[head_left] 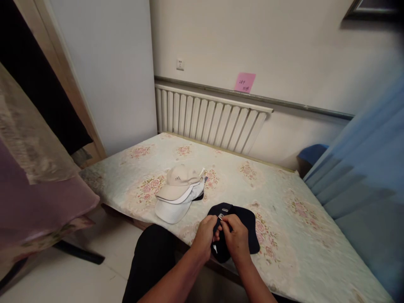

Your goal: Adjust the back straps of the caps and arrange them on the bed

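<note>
A dark navy cap [244,223] lies on the flowered mattress [284,210] near its front edge. My left hand [204,237] and my right hand [236,237] are both closed on the cap's back strap, where a small metal buckle shows between the fingertips. To the left of it sits a beige cap [179,183] stacked on a white cap [172,208], with a bit of another dark thing under them. Neither hand touches that stack.
A white radiator [208,120] runs along the far wall under a pink sticky note [244,82]. A blue curtain [366,181] hangs at the right. Folded bedding [34,189] lies at the left, over a tiled floor. My dark-trousered knee [151,261] is below the mattress edge.
</note>
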The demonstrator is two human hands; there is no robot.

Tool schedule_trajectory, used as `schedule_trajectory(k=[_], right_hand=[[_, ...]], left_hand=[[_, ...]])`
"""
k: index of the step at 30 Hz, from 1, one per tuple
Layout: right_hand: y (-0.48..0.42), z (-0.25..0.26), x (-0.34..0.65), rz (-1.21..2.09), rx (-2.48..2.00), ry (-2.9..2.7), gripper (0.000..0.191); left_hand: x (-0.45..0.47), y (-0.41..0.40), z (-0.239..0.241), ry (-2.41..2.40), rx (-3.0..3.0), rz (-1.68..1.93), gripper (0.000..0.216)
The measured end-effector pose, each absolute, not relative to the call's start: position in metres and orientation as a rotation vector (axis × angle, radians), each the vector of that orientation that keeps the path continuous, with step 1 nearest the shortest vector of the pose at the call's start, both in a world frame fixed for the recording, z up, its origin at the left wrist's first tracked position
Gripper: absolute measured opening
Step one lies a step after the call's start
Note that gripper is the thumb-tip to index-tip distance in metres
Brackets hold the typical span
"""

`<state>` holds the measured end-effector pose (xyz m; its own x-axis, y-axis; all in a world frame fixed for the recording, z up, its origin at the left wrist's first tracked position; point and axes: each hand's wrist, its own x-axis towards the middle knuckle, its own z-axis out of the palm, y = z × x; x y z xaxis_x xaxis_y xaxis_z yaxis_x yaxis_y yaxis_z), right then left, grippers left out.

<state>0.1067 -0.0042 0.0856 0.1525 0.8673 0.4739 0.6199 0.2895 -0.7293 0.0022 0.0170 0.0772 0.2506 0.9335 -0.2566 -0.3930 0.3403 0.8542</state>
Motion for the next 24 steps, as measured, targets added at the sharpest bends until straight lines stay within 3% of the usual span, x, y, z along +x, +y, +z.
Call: schedule_trajectory(k=[7, 24], right_hand=[[-0.005, 0.075, 0.109, 0.173, -1.405, -1.621, 0.017], [-0.006, 0.078, 0.107, 0.205, -1.351, -1.649, 0.018]], left_hand=[[0.002, 0.018, 0.077, 0.911, 0.769, 1.003, 0.01], [0.011, 0.017, 0.073, 0.972, 0.742, 1.104, 0.011]])
